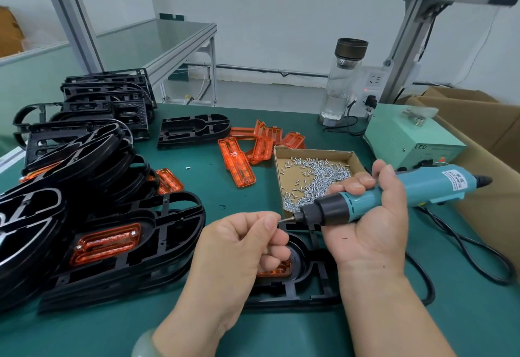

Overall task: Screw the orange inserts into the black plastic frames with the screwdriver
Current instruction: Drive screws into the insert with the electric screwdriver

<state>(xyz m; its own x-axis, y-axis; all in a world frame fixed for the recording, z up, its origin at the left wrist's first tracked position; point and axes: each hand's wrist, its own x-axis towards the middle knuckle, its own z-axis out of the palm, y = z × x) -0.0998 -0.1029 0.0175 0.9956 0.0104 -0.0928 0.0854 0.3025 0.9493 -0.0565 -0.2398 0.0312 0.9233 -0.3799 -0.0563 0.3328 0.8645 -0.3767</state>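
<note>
1. A black frame (292,299) lies flat at the near edge of the counter (197,185), under both hands. An orange insert (277,271) sits in it, mostly hidden by the left hand.
2. The left hand (242,246) is above the frame with its fingers curled, thumb and forefinger pinching a tiny screw (279,219) against the bit tip.
3. The right hand (374,216) is wrapped around the teal screwdriver (399,192), which is held nearly level with its bit pointing left.
4. Just behind the hands, a cardboard tray (281,165) holds loose screws.
5. Loose inserts (239,162) lie in a heap left of the tray.
6. Stacked frames (92,165) fill the counter's left side, and the nearest top one carries an insert.
7. A pale power box (410,142) and a bottle (342,80) stand at the far right.
</note>
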